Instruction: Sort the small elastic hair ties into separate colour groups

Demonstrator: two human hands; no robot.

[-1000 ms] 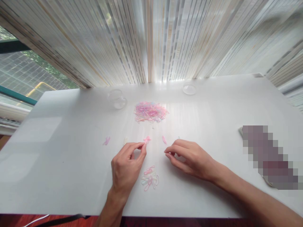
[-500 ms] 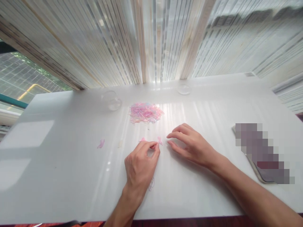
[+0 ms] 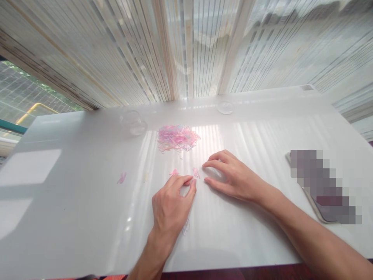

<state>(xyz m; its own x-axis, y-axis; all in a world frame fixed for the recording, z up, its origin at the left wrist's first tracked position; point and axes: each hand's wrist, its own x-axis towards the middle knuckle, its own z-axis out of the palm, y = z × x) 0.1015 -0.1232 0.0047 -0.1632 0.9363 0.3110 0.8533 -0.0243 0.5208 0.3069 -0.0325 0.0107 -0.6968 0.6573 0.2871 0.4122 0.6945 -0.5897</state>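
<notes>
Okay, so far left on the white surface point(image 3: 87, 225) is a purple bunch of bands point(image 3: 121, 178), far end leaning right, then a pale yellow bunch point(image 3: 146, 177). Next comes the left hand point(image 3: 170, 202), with a bright pink bunch point(image 3: 174, 172) just beyond its knuckles and a tangled heap point(image 3: 177, 138), wider than deep, further back. Its fingers are pinched together at the near end of a light pink bunch point(image 3: 196, 172); can't tell if they've caught any. That one's long axis runs mostly front-to-back, far end tipped slightly left. Right hand point(image 3: 233, 177): fingers spread, nothing visible between them.
</notes>
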